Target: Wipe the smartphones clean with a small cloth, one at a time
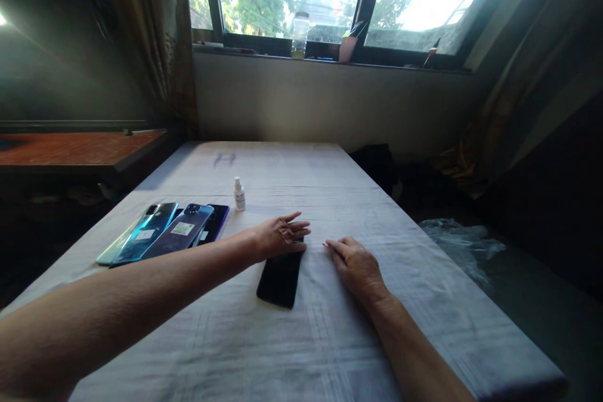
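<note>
A black smartphone (280, 282) lies flat on the white tablecloth, its dark face up. My left hand (281, 235) reaches across its far end, fingers spread, and hides that part of the phone. To the right, apart from the phone, my right hand (355, 264) rests low over the cloth with thumb and forefinger pressed together. A tiny reddish point shows at those fingertips, too small to name. Behind my left forearm lie several phones, among them a blue one (157, 220) and a grey-violet one (200, 213), backs up with white labels.
A small white bottle (240, 196) stands upright beyond my left hand. The tablecloth (282, 169) covers the whole table. Clear plastic wrapping (464, 245) lies beyond the right edge. A wooden desk (70, 147) stands at the left, and a jar (300, 34) sits on the windowsill.
</note>
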Demonstrator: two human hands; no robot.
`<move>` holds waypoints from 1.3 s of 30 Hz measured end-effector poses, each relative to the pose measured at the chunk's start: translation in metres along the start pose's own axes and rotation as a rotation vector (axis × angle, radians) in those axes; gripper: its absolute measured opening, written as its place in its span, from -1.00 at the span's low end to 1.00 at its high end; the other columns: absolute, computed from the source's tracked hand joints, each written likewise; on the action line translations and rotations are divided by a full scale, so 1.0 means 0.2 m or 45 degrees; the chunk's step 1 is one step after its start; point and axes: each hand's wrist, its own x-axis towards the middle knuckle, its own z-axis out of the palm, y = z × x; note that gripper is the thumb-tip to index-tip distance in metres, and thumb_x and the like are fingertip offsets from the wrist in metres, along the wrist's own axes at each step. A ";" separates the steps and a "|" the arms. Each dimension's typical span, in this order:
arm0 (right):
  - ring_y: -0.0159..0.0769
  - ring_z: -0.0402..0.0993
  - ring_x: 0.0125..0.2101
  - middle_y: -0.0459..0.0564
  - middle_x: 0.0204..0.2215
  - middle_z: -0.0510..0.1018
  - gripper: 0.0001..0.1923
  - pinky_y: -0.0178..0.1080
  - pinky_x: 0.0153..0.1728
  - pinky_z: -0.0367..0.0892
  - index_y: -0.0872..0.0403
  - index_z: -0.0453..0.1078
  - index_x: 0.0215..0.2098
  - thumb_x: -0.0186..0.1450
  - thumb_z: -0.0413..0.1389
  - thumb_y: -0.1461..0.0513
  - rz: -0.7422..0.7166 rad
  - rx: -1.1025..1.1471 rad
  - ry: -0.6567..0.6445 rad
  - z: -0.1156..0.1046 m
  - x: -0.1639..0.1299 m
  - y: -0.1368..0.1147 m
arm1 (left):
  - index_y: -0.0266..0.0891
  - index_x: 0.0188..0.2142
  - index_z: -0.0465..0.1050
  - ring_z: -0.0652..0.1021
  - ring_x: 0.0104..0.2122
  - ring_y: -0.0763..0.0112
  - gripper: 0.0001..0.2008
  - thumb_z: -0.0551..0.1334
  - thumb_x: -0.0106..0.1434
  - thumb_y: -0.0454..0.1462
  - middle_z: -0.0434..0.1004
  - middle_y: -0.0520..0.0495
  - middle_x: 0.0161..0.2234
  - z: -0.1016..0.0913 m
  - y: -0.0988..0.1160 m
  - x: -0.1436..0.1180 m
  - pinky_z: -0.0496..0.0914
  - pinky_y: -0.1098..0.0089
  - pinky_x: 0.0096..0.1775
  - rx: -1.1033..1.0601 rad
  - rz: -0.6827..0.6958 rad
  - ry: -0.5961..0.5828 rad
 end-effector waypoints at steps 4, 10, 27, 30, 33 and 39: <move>-0.26 0.59 -0.33 -0.03 -0.27 0.65 -0.75 -0.29 -0.32 0.43 0.00 0.57 -0.05 0.40 0.09 0.27 0.029 0.114 0.051 0.00 0.01 0.03 | -0.23 -0.03 0.50 0.52 0.02 0.08 -0.64 0.42 0.18 -0.24 0.57 -0.16 -0.03 -0.04 -0.09 -0.06 0.17 -0.06 0.21 0.091 -0.111 -0.043; -0.27 0.60 -0.26 -0.02 -0.24 0.66 -0.74 -0.29 -0.22 0.46 0.00 0.57 -0.05 0.40 0.07 0.27 0.000 0.253 0.121 0.02 0.01 0.02 | -0.20 -0.11 0.50 0.59 -0.23 0.09 -0.47 0.51 -0.08 -0.15 0.59 -0.14 -0.21 -0.04 -0.14 -0.21 0.38 0.19 -0.09 0.171 -0.337 -0.060; -0.28 0.57 -0.28 -0.03 -0.30 0.63 -0.74 -0.31 -0.23 0.43 -0.02 0.56 -0.16 0.36 0.07 0.38 -0.207 0.137 0.044 -0.02 -0.05 -0.13 | -0.25 0.19 0.36 0.50 0.10 -0.06 -0.29 0.32 0.18 0.10 0.47 -0.31 0.14 0.40 0.23 -0.65 0.41 0.09 0.11 0.006 -0.712 0.587; -0.28 0.54 -0.30 -0.03 -0.31 0.60 -0.70 -0.32 -0.29 0.41 -0.02 0.56 -0.13 0.31 0.08 0.41 -0.220 0.033 0.021 -0.03 -0.06 -0.15 | -0.24 0.17 0.38 0.50 0.12 -0.07 -0.35 0.30 0.22 0.08 0.46 -0.30 0.16 0.44 0.23 -0.65 0.40 0.05 0.12 -0.038 -0.716 0.633; -0.28 0.52 -0.33 -0.02 -0.33 0.58 -0.68 -0.33 -0.34 0.39 0.00 0.55 -0.09 0.31 0.08 0.42 -0.242 -0.043 0.022 -0.04 -0.07 -0.18 | -0.21 0.17 0.39 0.49 0.12 -0.08 -0.36 0.29 0.21 0.07 0.47 -0.28 0.16 0.45 0.23 -0.63 0.39 0.01 0.13 -0.086 -0.745 0.672; -0.30 0.51 -0.34 0.01 -0.35 0.56 -0.73 -0.33 -0.33 0.41 0.05 0.54 -0.09 0.40 0.03 0.38 -0.356 -0.001 0.034 -0.04 -0.08 -0.24 | -0.15 0.20 0.34 0.48 0.13 -0.07 -0.37 0.28 0.22 0.07 0.46 -0.24 0.17 0.46 0.24 -0.62 0.35 -0.01 0.16 -0.110 -0.746 0.683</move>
